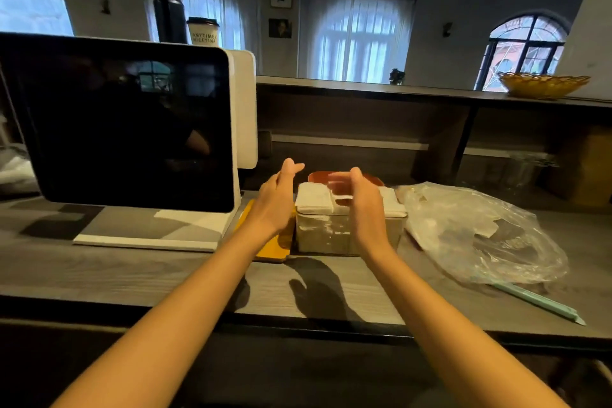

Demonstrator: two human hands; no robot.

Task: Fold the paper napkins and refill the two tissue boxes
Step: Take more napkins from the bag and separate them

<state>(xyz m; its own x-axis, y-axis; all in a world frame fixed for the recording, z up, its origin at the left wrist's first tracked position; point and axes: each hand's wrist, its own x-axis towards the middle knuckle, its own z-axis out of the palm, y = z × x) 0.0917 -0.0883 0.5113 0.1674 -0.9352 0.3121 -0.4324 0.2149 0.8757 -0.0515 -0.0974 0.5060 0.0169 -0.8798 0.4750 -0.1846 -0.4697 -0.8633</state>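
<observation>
Napkins (314,197), folded white, lie stacked to the brim of a clear tissue box (331,235) at the middle of the grey counter (132,275), so this box looks filled or nearly so. Both hands hover over it. Her or his left hand (278,199) is just left of the box, fingers straight and relaxed, holding nothing. The right hand (356,195) is above the stack, fingers loosely curved; blur hides the tips, and I cannot tell whether they pinch a napkin or only press the pile down.

Behind the clear box, touching or just beyond it, sits an orange-red container (374,179), perhaps the second box; how full it is I cannot see. A yellow lid or tray (275,248) lies flat at the near left of the clear box.

To the right, a crumpled plastic bag (480,235) looks mostly emptied, with perhaps a few white sheets inside. I judge the work well along: one box packed, its closing and the second box unsettled. A dark monitor (126,122) stands at the left.
</observation>
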